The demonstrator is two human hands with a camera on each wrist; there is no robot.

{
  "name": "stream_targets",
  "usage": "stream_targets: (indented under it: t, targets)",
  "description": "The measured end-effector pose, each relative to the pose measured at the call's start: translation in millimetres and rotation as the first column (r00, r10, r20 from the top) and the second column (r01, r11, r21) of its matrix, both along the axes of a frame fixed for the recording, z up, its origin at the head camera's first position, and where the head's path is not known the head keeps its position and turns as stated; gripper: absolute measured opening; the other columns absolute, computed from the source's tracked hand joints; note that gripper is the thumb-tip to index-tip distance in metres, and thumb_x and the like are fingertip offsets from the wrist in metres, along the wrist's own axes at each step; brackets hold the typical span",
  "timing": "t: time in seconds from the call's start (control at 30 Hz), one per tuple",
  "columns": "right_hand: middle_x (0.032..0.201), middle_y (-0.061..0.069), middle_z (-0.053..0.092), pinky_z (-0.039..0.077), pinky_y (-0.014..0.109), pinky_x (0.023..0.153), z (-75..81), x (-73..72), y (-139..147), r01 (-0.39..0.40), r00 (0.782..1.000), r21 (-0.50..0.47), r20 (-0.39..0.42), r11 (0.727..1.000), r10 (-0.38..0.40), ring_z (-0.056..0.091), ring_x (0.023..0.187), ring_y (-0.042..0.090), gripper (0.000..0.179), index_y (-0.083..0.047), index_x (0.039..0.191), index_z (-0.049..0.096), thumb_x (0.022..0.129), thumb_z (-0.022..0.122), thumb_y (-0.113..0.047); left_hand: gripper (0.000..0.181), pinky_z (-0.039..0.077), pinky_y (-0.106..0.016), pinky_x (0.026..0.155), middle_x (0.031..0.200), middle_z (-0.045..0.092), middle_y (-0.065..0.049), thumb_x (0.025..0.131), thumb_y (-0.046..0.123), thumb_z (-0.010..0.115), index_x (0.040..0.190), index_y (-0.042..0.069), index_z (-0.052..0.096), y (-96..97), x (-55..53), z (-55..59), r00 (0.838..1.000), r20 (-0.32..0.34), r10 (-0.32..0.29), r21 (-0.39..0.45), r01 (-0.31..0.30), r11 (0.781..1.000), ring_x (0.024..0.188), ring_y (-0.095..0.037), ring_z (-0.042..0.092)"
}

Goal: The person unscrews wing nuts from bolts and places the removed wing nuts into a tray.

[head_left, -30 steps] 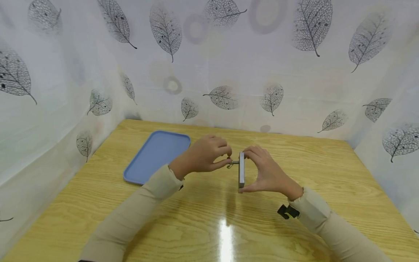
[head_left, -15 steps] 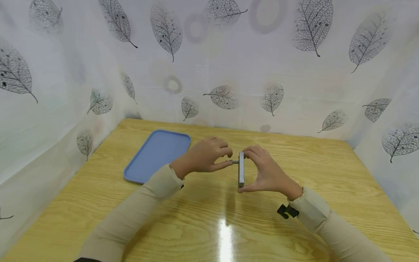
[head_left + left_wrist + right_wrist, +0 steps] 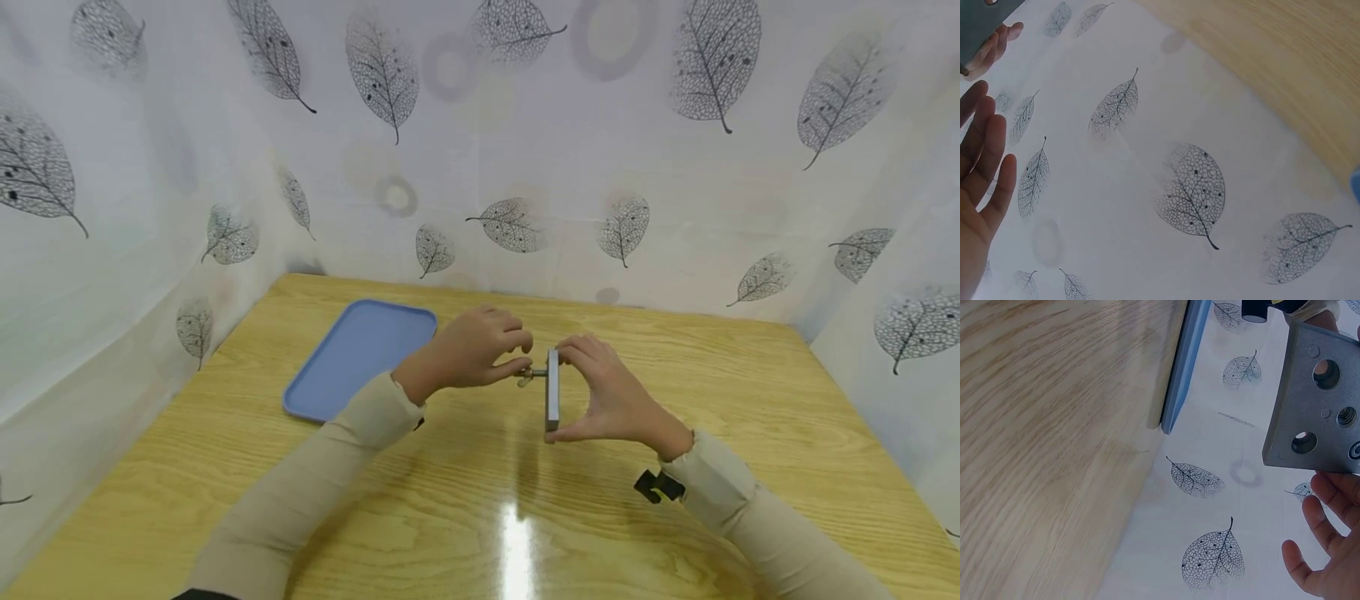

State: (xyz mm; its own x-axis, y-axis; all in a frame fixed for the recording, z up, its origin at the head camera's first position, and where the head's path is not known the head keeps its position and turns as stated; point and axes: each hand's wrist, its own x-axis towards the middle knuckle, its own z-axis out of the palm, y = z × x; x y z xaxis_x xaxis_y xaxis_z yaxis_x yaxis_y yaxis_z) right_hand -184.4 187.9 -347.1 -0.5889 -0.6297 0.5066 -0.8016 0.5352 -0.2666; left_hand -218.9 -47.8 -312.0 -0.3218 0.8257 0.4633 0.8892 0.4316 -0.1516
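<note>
Right hand grips metal plate edge to edge, upright above worktop. Winged screw juts from plate toward nine o'clock; left hand, fingers loosely bent, has thumb at screw's end (contact unclear). Blue tray farther out, also toward nine.

From where I sit, I can read no text, label, brand, number or sign in any of my three views: I make out no lettering on the plate, the tray, the table or the printed cloth.
</note>
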Motion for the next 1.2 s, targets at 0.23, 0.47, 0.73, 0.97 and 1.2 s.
stream_targets:
  t: [0.23, 0.47, 0.73, 0.97, 1.2]
  targets:
    - [0.112, 0.002, 0.053, 0.040, 0.044, 0.081, -0.2, -0.2, 2, 0.002, 1.000, -0.002, 0.005, 1.000, -0.002, 0.046, 0.096, 0.014, 0.084, -0.010, 0.115, 0.055, 0.050, 0.087, -0.054, 0.015, 0.050, -0.030, 0.082, 0.081, 0.065, 0.004, 0.089, 0.032, 0.063, 0.086, 0.018, 0.067, -3.3, 6.3, -4.0, 0.994, -0.105, -0.041, 0.039, 0.045, 0.998, 0.077, -0.010, 0.060]
    - [0.110, 0.002, 0.054, 0.040, 0.045, 0.079, 0.5, -0.1, 2, -0.011, 1.000, -0.021, -0.007, 1.000, 0.011, 0.047, 0.094, 0.016, 0.083, -0.010, 0.114, 0.056, 0.058, 0.076, -0.067, 0.018, 0.049, -0.032, 0.082, 0.082, 0.065, 0.005, 0.090, 0.036, 0.060, 0.089, 0.018, 0.065, -2.5, 10.5, -9.4, 0.998, -0.049, -0.041, -0.006, 0.041, 0.999, 0.078, -0.010, 0.060]
    - [0.112, 0.003, 0.053, 0.040, 0.045, 0.082, -0.7, -0.1, 3, 0.000, 1.000, -0.017, 0.004, 1.000, 0.000, 0.047, 0.096, 0.015, 0.086, -0.009, 0.115, 0.056, 0.054, 0.081, -0.063, 0.016, 0.051, -0.032, 0.082, 0.083, 0.066, 0.003, 0.090, 0.031, 0.062, 0.087, 0.016, 0.066, -0.8, 2.3, -4.0, 0.999, -0.046, -0.026, 0.025, 0.027, 0.999, 0.078, -0.011, 0.062]
    - [0.112, 0.002, 0.053, 0.039, 0.045, 0.083, -1.6, -0.4, 4, 0.003, 1.000, -0.018, -0.001, 1.000, -0.003, 0.047, 0.097, 0.015, 0.088, -0.007, 0.115, 0.056, 0.055, 0.078, -0.067, 0.011, 0.051, -0.032, 0.083, 0.082, 0.065, 0.003, 0.088, 0.026, 0.065, 0.087, 0.016, 0.066, -0.2, -1.9, -1.1, 0.998, -0.052, -0.022, 0.038, 0.024, 0.999, 0.079, -0.012, 0.062]
    - [0.111, 0.004, 0.055, 0.040, 0.046, 0.081, 0.0, 0.2, 3, -0.003, 1.000, -0.034, -0.028, 0.999, 0.002, 0.048, 0.095, 0.017, 0.087, -0.008, 0.114, 0.056, 0.059, 0.069, -0.074, 0.011, 0.050, -0.030, 0.080, 0.082, 0.065, 0.004, 0.088, 0.027, 0.065, 0.087, 0.017, 0.066, -0.8, 1.9, -2.2, 0.993, -0.110, -0.051, 0.061, 0.058, 0.996, 0.078, -0.011, 0.061]
